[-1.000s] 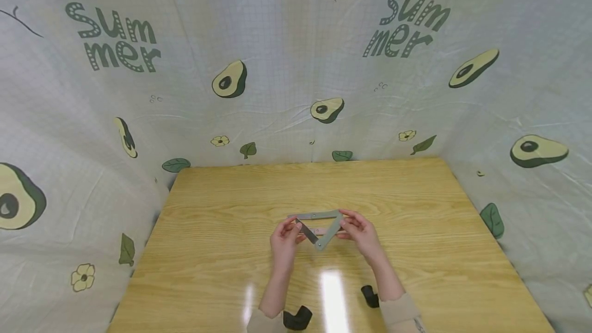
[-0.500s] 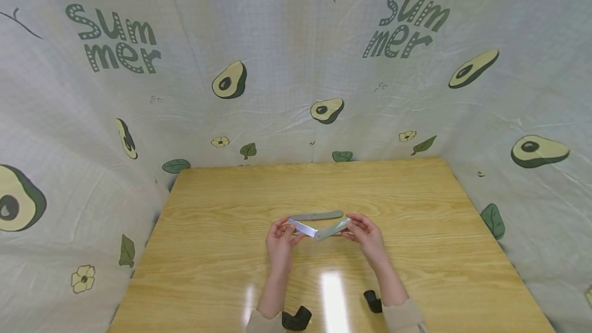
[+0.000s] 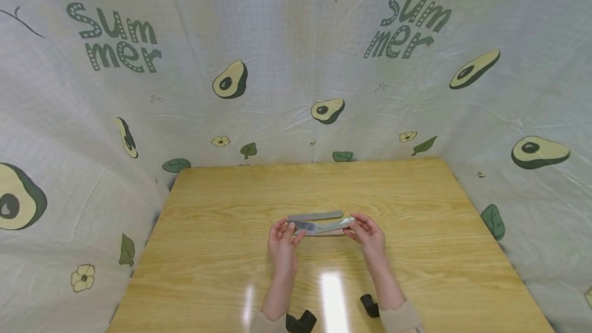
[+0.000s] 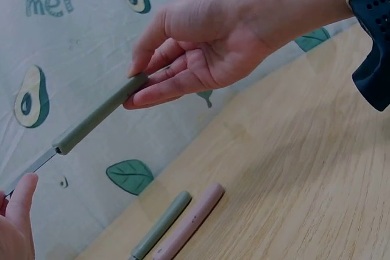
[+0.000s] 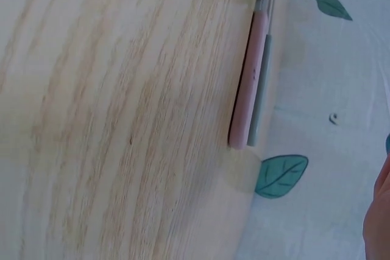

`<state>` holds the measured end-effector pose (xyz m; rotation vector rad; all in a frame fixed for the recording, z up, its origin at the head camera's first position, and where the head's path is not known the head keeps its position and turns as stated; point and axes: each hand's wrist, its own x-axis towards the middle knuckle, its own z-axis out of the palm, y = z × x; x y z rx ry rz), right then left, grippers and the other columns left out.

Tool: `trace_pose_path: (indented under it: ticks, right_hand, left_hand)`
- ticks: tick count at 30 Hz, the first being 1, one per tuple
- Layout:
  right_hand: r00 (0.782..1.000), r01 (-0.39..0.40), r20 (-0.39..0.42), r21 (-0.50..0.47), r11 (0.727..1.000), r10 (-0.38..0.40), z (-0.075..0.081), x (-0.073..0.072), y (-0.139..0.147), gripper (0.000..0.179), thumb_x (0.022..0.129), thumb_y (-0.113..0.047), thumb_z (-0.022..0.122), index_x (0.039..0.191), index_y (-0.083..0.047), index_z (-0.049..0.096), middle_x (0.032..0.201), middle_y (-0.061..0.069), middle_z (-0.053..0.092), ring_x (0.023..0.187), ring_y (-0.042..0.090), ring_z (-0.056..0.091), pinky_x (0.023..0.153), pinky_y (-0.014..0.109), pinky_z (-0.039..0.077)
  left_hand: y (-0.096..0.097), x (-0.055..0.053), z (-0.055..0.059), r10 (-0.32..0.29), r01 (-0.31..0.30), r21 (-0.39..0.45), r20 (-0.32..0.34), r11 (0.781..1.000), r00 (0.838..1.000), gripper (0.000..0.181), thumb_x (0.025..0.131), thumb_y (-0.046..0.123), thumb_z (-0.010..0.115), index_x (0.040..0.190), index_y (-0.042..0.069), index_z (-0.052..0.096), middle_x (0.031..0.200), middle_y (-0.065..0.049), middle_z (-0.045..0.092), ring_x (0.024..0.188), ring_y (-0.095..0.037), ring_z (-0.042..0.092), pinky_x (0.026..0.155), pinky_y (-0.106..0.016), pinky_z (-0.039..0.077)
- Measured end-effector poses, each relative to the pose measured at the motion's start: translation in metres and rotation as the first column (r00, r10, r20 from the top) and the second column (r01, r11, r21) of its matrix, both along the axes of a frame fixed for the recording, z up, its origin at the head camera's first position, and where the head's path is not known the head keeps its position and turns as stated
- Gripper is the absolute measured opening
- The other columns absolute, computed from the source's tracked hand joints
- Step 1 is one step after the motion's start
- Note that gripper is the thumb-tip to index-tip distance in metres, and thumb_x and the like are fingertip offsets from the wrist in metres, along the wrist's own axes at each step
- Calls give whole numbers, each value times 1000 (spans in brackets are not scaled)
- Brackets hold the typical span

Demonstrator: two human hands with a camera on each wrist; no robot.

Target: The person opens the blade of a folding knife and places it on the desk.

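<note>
Both hands hold a folding knife with a pale green handle (image 3: pixel 329 227) over the table. My left hand (image 3: pixel 281 248) pinches its steel blade (image 3: pixel 303 227), and my right hand (image 3: pixel 372 239) pinches the far end of the handle. Blade and handle stand nearly in one line. In the left wrist view, the right hand (image 4: pixel 204 53) has thumb and fingers on the green handle (image 4: pixel 97 115), while the left hand (image 4: pixel 18 229) shows only in part. Beneath, a second green-handled knife (image 3: pixel 327 215) and a pink-handled knife (image 5: pixel 248 83) lie side by side on the wood.
The wooden table (image 3: pixel 222 251) runs back to a hanging cloth (image 3: pixel 277 24) printed with avocados, which also encloses both sides. Black wrist mounts (image 3: pixel 301 321) sit by the sleeves. A bright reflection shows at the table's front.
The held knife has unfolded from a sharp bend to nearly straight. The right hand has shifted slightly right; the left keeps its pinch on the blade.
</note>
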<state>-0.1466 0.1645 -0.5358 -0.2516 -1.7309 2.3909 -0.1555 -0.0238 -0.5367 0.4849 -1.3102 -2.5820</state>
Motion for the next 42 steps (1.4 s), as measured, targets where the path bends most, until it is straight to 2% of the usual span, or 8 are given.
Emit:
trace_pose_path:
  ticks: [6, 10, 17, 23, 27, 33, 35, 42]
  right_hand:
    - [994, 94, -55, -66, 993, -98, -4, 3, -9, 19, 92, 6, 60, 99, -10, 67, 87, 1, 61, 81, 11, 66, 76, 28, 60]
    - [986, 144, -73, -107, 984, -153, -5, 5, -16, 19, 93, 7, 58, 100, -9, 66, 87, 2, 61, 81, 11, 67, 75, 28, 60]
    - [978, 200, -31, -137, 970, -206, -7, 8, -22, 14, 95, 5, 57, 109, 7, 58, 88, 2, 60, 80, 10, 67, 77, 27, 59]
    - [984, 180, 4, -105, 978, -180, -8, 10, -20, 13, 96, 2, 58, 108, 0, 61, 91, 2, 60, 83, 11, 68, 79, 28, 59]
    - [991, 133, 4, -56, 989, -133, -9, 11, -17, 22, 96, 0, 58, 117, 7, 57, 92, 2, 61, 82, 12, 69, 78, 27, 59]
    - [994, 102, -41, -20, 995, -102, -14, 11, -13, 22, 94, 3, 60, 115, 6, 55, 88, -1, 66, 77, 11, 70, 73, 26, 60]
    - [993, 103, -50, -6, 995, -103, -15, 10, -12, 25, 93, 4, 60, 116, 11, 52, 87, -2, 66, 77, 10, 69, 72, 26, 60]
    - [997, 73, -21, 91, 993, -71, -17, 13, -6, 36, 91, 4, 65, 122, 16, 51, 95, -2, 64, 82, 8, 67, 76, 26, 59]
  left_hand:
    - [5, 2, 3, 40, -40, 33, -2, 999, 999, 20, 94, -7, 54, 114, -6, 49, 92, -7, 48, 85, -17, 58, 78, -34, 60]
    - [8, 4, 3, 60, -58, 41, -29, 997, 998, 22, 95, -7, 53, 116, -8, 46, 93, -7, 48, 86, -18, 59, 79, -34, 60]
    - [12, 5, 2, 85, -81, 63, -71, 995, 994, 21, 94, -8, 54, 113, -8, 45, 91, -7, 47, 83, -17, 59, 76, -32, 60]
    - [10, 6, 1, 73, -69, 68, -69, 995, 995, 30, 95, -6, 54, 121, -9, 40, 91, -6, 47, 84, -16, 59, 79, -33, 60]
    - [7, 5, -1, 73, -69, 66, -71, 995, 995, 30, 95, -4, 56, 121, -5, 41, 91, -6, 49, 85, -17, 60, 81, -35, 59]
    - [5, 5, -5, 76, -70, 61, -99, 996, 992, 22, 95, -1, 59, 115, -2, 49, 90, -6, 52, 85, -16, 62, 81, -36, 59]
    - [4, 5, -7, 77, -72, 57, -103, 996, 992, 19, 95, -1, 60, 112, -1, 52, 90, -6, 52, 85, -16, 62, 81, -36, 59]
    - [1, 7, -15, 78, -74, 42, -93, 996, 993, 26, 89, -8, 64, 113, -8, 54, 92, -8, 54, 85, -16, 63, 83, -37, 59]
